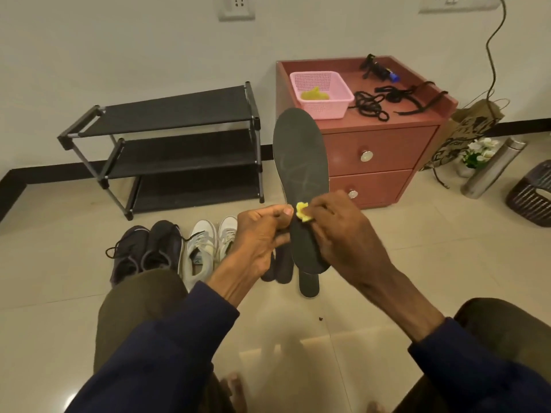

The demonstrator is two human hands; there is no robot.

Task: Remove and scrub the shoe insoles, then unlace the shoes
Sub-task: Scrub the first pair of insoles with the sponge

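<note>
Head: crumpled sponge (302, 213) (yellow) on insole (301, 150).

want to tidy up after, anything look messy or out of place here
A small dark speck of debris lies on the floor. Black laces sit in a loose tangle on the red cabinet. Nothing looks spilled or damaged.

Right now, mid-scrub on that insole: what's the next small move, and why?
Probably slide the yellow sponge up the insole toward its toe end: the right hand pinches it low, near where the left hand grips, and pale streaks show higher up.
</note>
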